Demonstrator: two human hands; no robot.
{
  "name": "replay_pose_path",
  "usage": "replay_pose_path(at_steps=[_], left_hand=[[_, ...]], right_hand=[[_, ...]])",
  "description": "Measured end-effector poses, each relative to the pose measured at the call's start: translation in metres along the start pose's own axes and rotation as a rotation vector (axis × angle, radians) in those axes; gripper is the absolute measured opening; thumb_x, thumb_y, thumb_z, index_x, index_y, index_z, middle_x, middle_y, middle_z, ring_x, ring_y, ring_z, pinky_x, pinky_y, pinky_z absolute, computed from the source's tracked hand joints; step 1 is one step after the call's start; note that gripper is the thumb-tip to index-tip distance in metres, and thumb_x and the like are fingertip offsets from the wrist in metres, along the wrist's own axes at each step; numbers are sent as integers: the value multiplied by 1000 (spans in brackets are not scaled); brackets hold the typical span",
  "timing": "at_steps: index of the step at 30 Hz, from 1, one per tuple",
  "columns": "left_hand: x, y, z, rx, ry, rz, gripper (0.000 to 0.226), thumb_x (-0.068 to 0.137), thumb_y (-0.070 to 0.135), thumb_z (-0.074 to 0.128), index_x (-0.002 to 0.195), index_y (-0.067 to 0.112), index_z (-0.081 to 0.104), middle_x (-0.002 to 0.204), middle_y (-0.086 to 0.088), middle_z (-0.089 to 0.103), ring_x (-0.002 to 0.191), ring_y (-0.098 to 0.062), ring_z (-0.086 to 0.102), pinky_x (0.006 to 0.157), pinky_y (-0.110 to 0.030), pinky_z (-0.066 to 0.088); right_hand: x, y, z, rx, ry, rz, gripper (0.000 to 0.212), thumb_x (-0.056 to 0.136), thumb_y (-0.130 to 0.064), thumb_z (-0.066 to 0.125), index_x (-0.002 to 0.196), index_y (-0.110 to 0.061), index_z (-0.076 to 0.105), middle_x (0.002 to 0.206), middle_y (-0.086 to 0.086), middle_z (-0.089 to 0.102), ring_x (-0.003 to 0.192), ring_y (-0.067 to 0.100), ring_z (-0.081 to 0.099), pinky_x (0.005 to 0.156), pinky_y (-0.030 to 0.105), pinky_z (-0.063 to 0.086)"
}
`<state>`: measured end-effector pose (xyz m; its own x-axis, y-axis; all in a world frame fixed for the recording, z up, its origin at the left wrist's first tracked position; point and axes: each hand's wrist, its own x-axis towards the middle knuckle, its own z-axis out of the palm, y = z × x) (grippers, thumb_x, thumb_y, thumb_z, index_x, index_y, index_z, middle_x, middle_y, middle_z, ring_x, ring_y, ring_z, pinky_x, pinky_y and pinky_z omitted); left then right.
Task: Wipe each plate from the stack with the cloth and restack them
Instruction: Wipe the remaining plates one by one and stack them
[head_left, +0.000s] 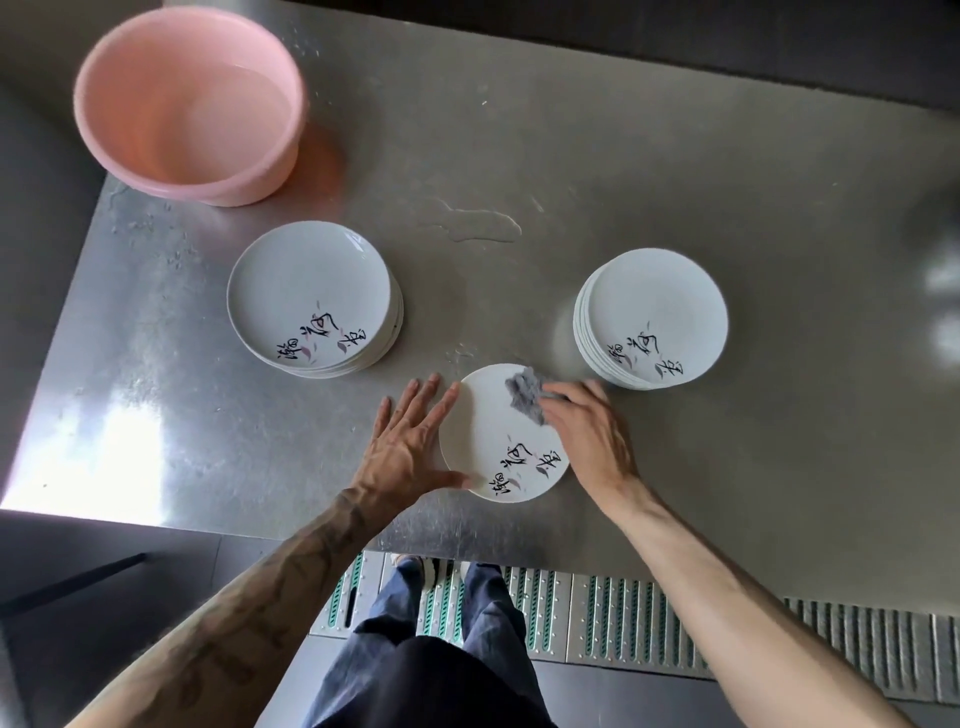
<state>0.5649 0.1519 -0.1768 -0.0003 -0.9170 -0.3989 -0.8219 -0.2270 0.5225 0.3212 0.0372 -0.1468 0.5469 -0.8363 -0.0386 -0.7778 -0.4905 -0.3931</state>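
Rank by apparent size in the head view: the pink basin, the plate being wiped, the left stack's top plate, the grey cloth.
1. pink basin
2. left stack's top plate and plate being wiped: nearly alike; the wide-angle lens makes ranking unsure
3. grey cloth, partly under the right hand
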Motion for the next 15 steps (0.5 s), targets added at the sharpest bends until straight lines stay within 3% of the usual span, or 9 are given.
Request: replay_pose_path(at_steps=[8,15], left_hand=[[1,2,0,-3,11,-4,133,67,70,81,161,40,-9,169,10,-14,157,-17,-15,127,-50,-6],[-1,5,-1,11,19,-5,131,69,67,82,163,37,-4,169,9,-12,158,-17,-13,128,-52,-2]], right_hand=[[33,-16,13,44,-39,-92,19,84,-3,76,102,-9,77,124,1,69,103,28,63,87,40,56],[-54,-18,6,110,55,231,23,87,-13,78,110,-10,79,120,0,69,104,22,64,92,34,55]])
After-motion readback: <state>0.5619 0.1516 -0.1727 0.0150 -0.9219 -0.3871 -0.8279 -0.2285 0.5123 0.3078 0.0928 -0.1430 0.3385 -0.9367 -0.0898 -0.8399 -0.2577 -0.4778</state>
